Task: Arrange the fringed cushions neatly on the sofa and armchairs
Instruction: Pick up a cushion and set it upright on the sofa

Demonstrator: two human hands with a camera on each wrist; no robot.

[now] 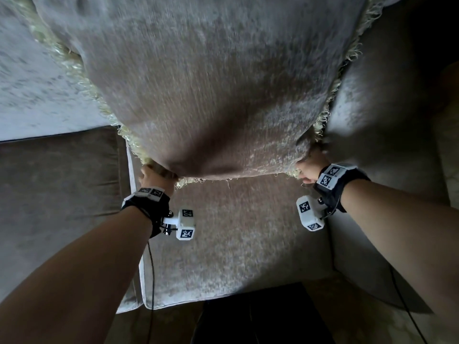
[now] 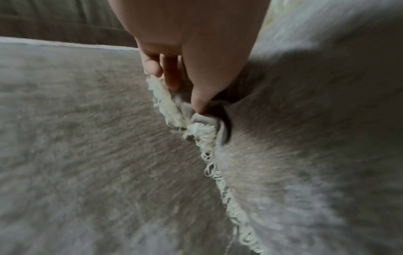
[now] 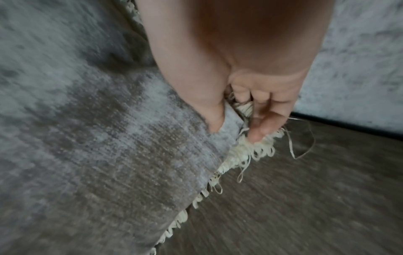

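Observation:
A large grey-beige fringed cushion with a cream looped fringe fills the upper half of the head view, above the sofa seat. My left hand pinches its near left corner, thumb on the fabric and fingers behind the fringe. My right hand grips the near right corner, thumb pressed into the cushion and fingers curled round the fringe. The cushion's far edge runs out of view at the top.
A padded armrest rises to the right of the seat. A darker brown seat cushion lies to the left, with a pale back cushion above it. A dark object stands on the floor at the seat's front edge.

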